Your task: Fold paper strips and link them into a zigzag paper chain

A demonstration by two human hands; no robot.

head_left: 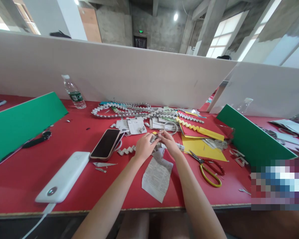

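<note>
My left hand (144, 146) and my right hand (168, 142) meet over the middle of the red table (27, 172), fingers pinched together on a small folded strip of printed paper (154, 138). A short zigzag paper chain (126, 151) trails from my left hand toward the phone. A torn printed paper sheet (157, 177) lies flat just under my wrists. Long folded paper chains (129, 110) lie behind, near the white divider.
A phone (105, 143) and a white power bank (64, 177) lie to the left. Scissors (209, 167) with red and yellow handles rest on the right by yellow paper (201, 147). Green boards (17, 124) (251, 139) stand on both sides. A water bottle (74, 92) stands at the back left; a tape roll (170, 127) sits ahead.
</note>
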